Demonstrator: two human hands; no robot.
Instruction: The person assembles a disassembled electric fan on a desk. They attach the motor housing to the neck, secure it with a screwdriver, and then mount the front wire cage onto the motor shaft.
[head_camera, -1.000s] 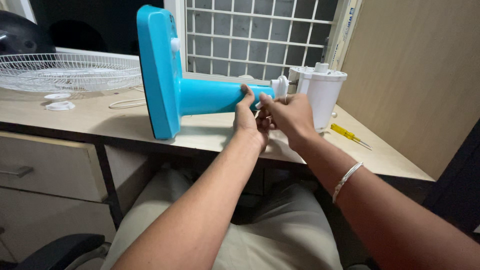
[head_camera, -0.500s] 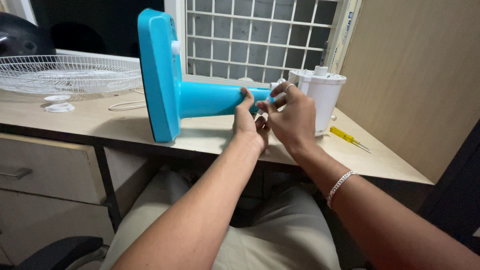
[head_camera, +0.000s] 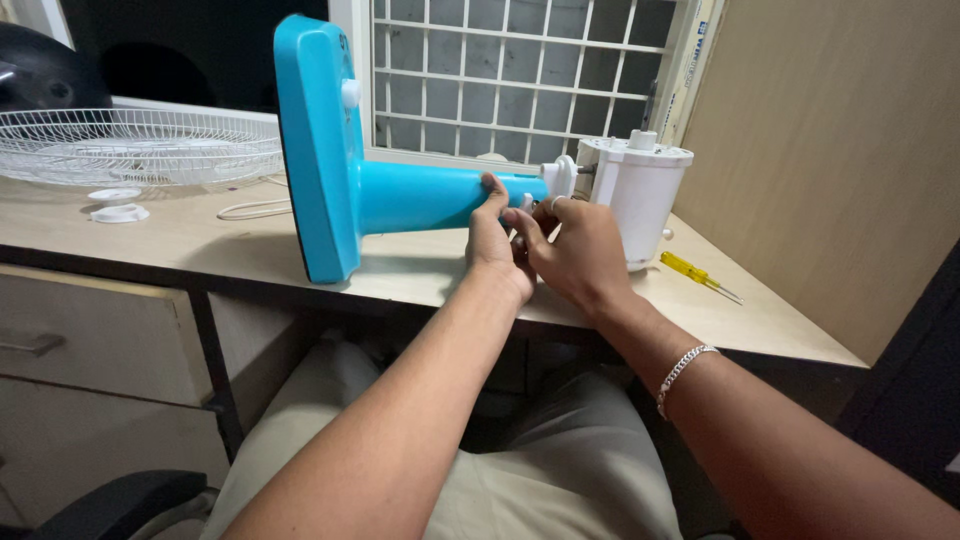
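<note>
Fingers, left: your left hand (head_camera: 492, 240) is wrapped around the blue fan stand (head_camera: 420, 195) at the narrow end of its neck, thumb on top, gripping firmly.
Fingers, right: your right hand (head_camera: 580, 250) is curled in just under the joint, fingertips against the left hand. Something small and white shows between them, but whether you pinch it cannot be told.
Joint: a white collar (head_camera: 560, 175) sits where the neck meets the white motor housing (head_camera: 640, 195). Both hands are at this spot.
Stand position: it lies on its side across the middle of the desk (head_camera: 200, 240), with its flat base (head_camera: 315, 150) upright on edge near the front edge.
Housing position: upright toward the desk's right end, touching the collar.
Step in hand (judgement): work at the neck-to-housing joint, left hand steadying, right hand doing the fine part.
What it calls for (judgement): a firm left grip so the neck does not roll, and small, careful fingertip motion on the right.
Tool: a yellow screwdriver (head_camera: 695, 270) lies beside the housing near the right edge, untouched.
Farther out: a wire fan guard (head_camera: 130, 145) and white rings (head_camera: 118, 212) lie at the far left corner.
</note>
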